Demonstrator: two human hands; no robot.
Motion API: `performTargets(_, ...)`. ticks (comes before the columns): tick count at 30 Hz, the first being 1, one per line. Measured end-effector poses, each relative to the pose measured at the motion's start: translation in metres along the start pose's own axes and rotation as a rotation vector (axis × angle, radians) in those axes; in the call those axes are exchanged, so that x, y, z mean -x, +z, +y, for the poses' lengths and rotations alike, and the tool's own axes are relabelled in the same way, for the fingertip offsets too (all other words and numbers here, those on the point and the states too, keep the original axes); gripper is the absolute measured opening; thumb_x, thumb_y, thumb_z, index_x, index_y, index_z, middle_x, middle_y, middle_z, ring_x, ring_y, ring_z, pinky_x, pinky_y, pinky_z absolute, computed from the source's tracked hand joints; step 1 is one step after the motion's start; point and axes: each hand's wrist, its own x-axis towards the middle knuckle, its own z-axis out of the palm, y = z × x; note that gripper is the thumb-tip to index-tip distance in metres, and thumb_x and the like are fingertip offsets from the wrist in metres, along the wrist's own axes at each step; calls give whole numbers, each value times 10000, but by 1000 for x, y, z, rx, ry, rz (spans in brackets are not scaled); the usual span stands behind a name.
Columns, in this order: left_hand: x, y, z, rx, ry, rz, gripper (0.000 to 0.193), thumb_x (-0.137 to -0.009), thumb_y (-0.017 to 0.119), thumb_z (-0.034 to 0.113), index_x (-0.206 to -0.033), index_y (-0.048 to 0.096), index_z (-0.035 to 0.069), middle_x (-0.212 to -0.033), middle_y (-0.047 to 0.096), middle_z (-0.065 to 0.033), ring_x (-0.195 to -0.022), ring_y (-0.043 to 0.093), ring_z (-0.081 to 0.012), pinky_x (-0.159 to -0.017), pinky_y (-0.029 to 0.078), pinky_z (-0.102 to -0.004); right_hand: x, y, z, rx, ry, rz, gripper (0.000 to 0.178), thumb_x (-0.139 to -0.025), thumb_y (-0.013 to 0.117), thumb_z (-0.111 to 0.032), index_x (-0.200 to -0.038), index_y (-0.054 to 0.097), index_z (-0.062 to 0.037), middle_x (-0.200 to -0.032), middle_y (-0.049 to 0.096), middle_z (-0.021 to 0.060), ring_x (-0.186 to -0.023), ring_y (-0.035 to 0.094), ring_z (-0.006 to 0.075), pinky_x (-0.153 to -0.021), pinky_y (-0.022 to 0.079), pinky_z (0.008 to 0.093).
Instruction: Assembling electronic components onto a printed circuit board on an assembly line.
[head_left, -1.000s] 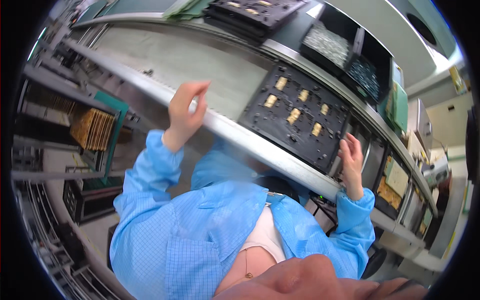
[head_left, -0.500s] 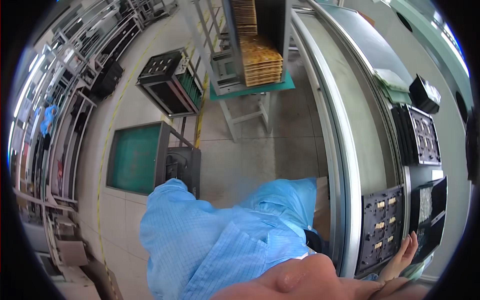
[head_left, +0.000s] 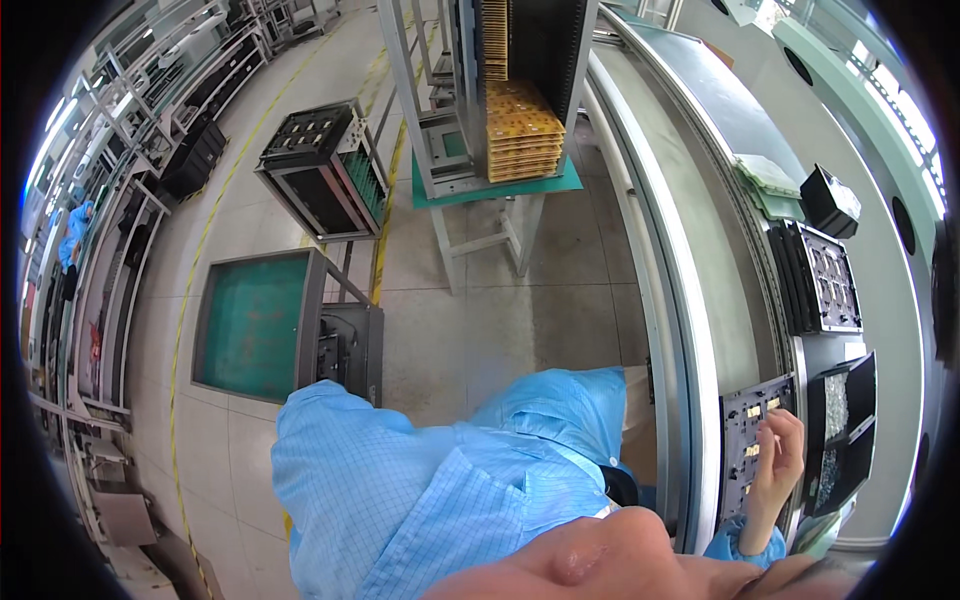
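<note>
Down at the lower right of the head view, I find the black tray (head_left: pixel 734 455) lying flat on the conveyor (head_left: pixel 735 335), between its metal rail (head_left: pixel 703 400) and a black bin (head_left: pixel 863 385) with two compartments. The right hand (head_left: pixel 778 460) is over the tray, its wrist near the tray's lower right corner and its fingers bent, thumb beside them; from my remote seat I cannot tell whether the fingertips meet, pinch something or touch the tray. The left hand is out of my sight. I judge the tray to be a stiff, flat plate of moderate weight, more awkward than heavy, and not especially slippery. I would take hold of it by two opposite outer edges and lift it level, since the small gold-coloured pieces (head_left: pixel 752 411) on it look light and easily knocked askew, perhaps delicate. The little dark fittings across its face make poor handholds, so I would keep fingers off them. As for brands or lettering, I can read none on the tray or the bin; a white patch (head_left: pixel 854 350) just above the bin may be a label, but it is too small for me to make out.
</note>
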Motion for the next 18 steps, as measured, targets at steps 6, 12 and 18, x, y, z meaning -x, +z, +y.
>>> performTargets(6, -38, -62, 34, 40, -13, 156, 468, -791, 727, 378, -1152, 701, 82, -1224, 670, -143, -1114, 633, -342, -898, 513, -457, -44, 43, -76, -638, -76, -224, 458, -1023, 515, -400, -1175, 570, 29, -1021, 586, 100, -874, 612, 179, -815, 532, 340)
performTargets(12, -65, -299, 82, 350, 370, 1411, 224, -844, 626, 165, -1053, 645, 88, -1013, 668, -131, -944, 646, -341, -771, 530, -455, -135, 106, -197, -820, -379, 112, 686, -1015, 341, -593, -1290, 487, 18, -968, 549, 83, -858, 618, 191, -790, 563, 390)
performTargets(18, -38, -391, 58, 535, 439, 1472, 153, -894, 624, 159, -1022, 674, 92, -961, 704, -88, -770, 696, -260, -660, 531, -370, -291, 102, -216, -355, -829, 594, 579, -1045, 313, -477, -1324, 491, -1, -1074, 562, 82, -938, 610, 176, -845, 551, 370)
